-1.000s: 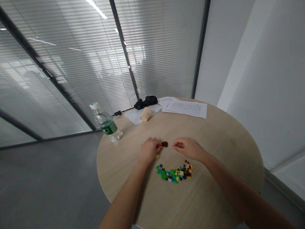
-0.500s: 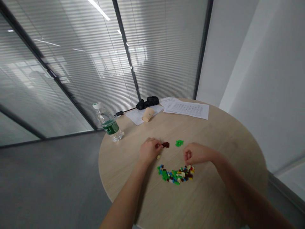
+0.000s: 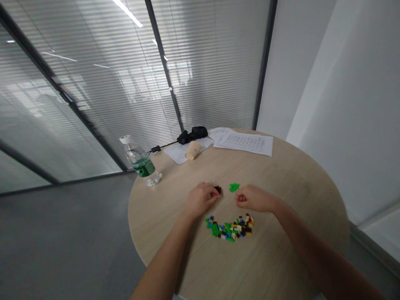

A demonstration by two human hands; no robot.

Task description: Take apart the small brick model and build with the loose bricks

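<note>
My left hand (image 3: 202, 200) is over the table, thumb and fingertips pressed together at the near edge of a small dark-red brick heap (image 3: 218, 189), which it partly covers. Anything in that pinch is too small to make out. Across from it, my right hand (image 3: 253, 198) is closed with its fingers curled, just below and right of a little green brick heap (image 3: 234, 187). What it may hold is hidden. Nearer to me lies a wide, mixed pile of toy building bricks (image 3: 229, 229) in green, blue, cream, yellow, dark red and white.
On the round wooden table (image 3: 296, 187), a water bottle (image 3: 142, 162) stands at the left. A paper cup (image 3: 193, 150) lies on its side at the back, beside a black bundle with a cord (image 3: 196, 133) and printed sheets (image 3: 246, 143). A blind-covered glass partition is behind.
My left hand has shifted right, covering part of the dark-red heap and the spot where a cream piece lay. My right hand has moved left and slightly up, away from the mixed pile.
</note>
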